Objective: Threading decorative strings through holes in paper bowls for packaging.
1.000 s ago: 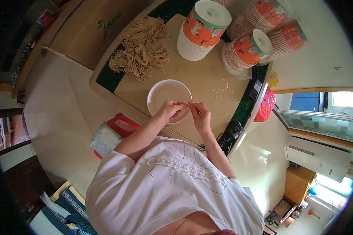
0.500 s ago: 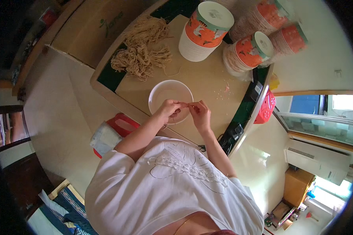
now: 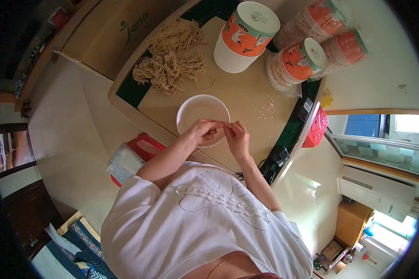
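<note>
2 bare hands are joined at the fingertips, the left hand [image 3: 203, 131] poised over a round white bowl [image 3: 193, 110], the right hand [image 3: 237, 138] at the bowl's right edge. In each, thumb and forefinger are closed in a pinch; whatever may be gripped is too fine to be made out, so its long axis cannot be told. The bowl's open mouth is left mostly uncovered ahead of the left hand, the nearer of the 2 to its centre; its inner wall is seen to be smooth and curved. Ahead and to the right of the right hand, small pink and white bead-like pieces [image 3: 271, 106] are scattered over a flat tan board [image 3: 246, 93]. Ahead and to the left of the left hand, tan cord [image 3: 167, 72] is heaped in 2 loose, stringy, tangled bundles. Farther ahead, a tall stack of paper tubs [image 3: 246, 37], orange-printed with a green band, is stood apparently upside down, ridged by nested white rims. To its right, more stacks [image 3: 295, 63] are partly wrapped in clear plastic. Farthest to the left, a brown cardboard box [image 3: 102, 42] is seen.
</note>
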